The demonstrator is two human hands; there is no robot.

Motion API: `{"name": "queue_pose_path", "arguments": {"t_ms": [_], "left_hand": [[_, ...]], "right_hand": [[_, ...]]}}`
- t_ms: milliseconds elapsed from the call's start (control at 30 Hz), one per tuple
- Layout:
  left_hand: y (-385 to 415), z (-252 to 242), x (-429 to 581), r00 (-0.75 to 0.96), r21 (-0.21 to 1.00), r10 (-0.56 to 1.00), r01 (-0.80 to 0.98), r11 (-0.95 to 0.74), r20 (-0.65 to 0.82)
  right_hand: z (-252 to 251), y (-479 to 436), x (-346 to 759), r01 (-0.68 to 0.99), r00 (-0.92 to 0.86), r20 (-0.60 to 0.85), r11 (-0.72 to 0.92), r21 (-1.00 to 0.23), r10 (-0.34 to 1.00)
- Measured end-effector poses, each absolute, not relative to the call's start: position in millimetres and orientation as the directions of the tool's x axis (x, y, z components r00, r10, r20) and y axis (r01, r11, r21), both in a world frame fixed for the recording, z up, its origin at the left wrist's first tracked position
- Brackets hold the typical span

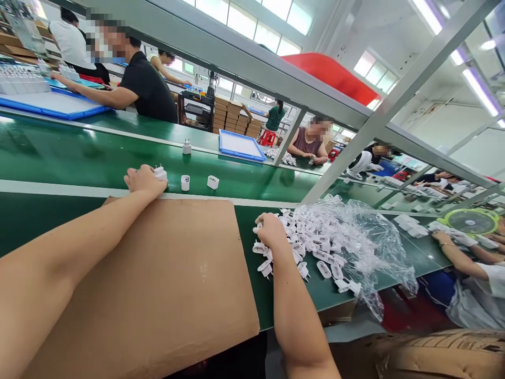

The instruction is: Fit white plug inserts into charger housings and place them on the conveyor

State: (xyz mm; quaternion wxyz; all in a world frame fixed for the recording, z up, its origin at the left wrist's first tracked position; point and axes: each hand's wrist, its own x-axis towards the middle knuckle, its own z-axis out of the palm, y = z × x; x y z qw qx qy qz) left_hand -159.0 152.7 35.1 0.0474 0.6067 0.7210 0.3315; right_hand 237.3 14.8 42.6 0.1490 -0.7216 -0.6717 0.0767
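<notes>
My left hand (142, 180) is over the near edge of the green belt, its fingers closed around a white charger plug (160, 173) whose prongs point up. On the belt beside it stand a white charger (185, 182), another charger (213, 182) lying tilted, and a third plug (187, 147) farther back with its prongs up. At the left edge of a heap of white plug parts (311, 231), my right hand (271, 230) has its fingers curled around a small white plug part (257, 228), mostly hidden by the fingers.
A flat cardboard sheet (169, 273) covers the table before me. Clear plastic wrap (379, 242) spreads over the heap's right side. A slanted metal post (335, 163) rises behind it. Blue-rimmed trays (241, 145) line the far side, where several people work. A green fan (469, 221) stands right.
</notes>
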Motion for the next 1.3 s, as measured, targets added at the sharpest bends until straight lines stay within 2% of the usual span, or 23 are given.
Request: {"name": "queue_pose_path", "arguments": {"t_ms": [33, 100, 167, 233, 267, 333, 433, 533, 633, 700, 767, 833, 933, 1000, 1133, 1300], "left_hand": [[153, 37, -154, -0.203, 0.474, 0.885, 0.88, -0.023, 0.419], [156, 41, -145, 0.031, 0.292, 0.853, 0.932, -0.213, 0.521], [165, 43, -139, 0.244, 0.188, 0.886, 0.922, -0.338, 0.394], [177, 43, -141, 0.283, 0.21, 0.94, 0.924, -0.32, 0.19], [182, 44, -143, 0.267, 0.232, 0.956, 0.928, -0.29, 0.124], [187, 45, -151, 0.246, 0.264, 0.966, 0.929, -0.26, 0.083], [179, 47, -156, 0.274, 0.244, 0.948, 0.92, -0.308, 0.164], [152, 47, -142, 0.286, 0.256, 0.905, 0.892, -0.372, 0.315], [108, 41, -109, 0.283, 0.459, 0.903, 0.788, -0.411, 0.322], [75, 35, -84, 0.351, 0.626, 0.915, 0.672, -0.396, 0.201], [45, 28, -62, 0.446, 0.725, 0.881, 0.554, -0.41, 0.158], [25, 22, -48, 0.491, 0.769, 0.854, 0.475, -0.428, 0.172], [13, 12, -38, 0.468, 0.813, 0.861, 0.41, -0.413, 0.201], [14, 7, -37, 0.457, 0.831, 0.868, 0.395, -0.392, 0.193], [19, 1, -38, 0.444, 0.844, 0.881, 0.401, -0.357, 0.162], [21, 1, -38, 0.5, 0.87, 0.845, 0.314, -0.381, 0.19]], "right_hand": [[42, 16, 236, 0.918, 0.091, 0.132, -0.032, -0.396, 0.987], [42, 17, 231, 0.793, 0.123, 0.167, 0.004, -0.61, 0.978], [42, 19, 224, 0.578, 0.126, 0.084, -0.005, -0.816, 0.988], [43, 19, 216, 0.335, 0.056, -0.049, -0.065, -0.94, 0.997], [44, 19, 212, 0.222, 0.007, -0.094, -0.093, -0.971, 0.996], [46, 18, 207, 0.038, -0.081, -0.126, -0.124, -0.992, 0.989], [48, 17, 203, -0.143, -0.185, -0.093, -0.12, -0.982, 0.978], [45, 18, 201, -0.206, -0.21, -0.073, -0.117, -0.972, 0.975], [40, 17, 197, -0.177, -0.168, -0.067, -0.097, -0.979, 0.983], [38, 16, 194, -0.078, -0.112, -0.014, -0.023, -0.997, 0.994], [38, 13, 190, 0.063, -0.048, 0.073, 0.076, -0.995, 0.996], [37, 11, 185, 0.135, -0.025, 0.13, 0.132, -0.982, 0.991], [36, 8, 178, 0.128, -0.066, 0.172, 0.18, -0.975, 0.983], [35, 6, 174, 0.206, -0.097, 0.255, 0.27, -0.941, 0.962], [39, -2, 169, 0.48, -0.132, 0.429, 0.436, -0.761, 0.894], [44, -9, 166, 0.597, -0.298, 0.43, 0.518, -0.612, 0.852]]}}
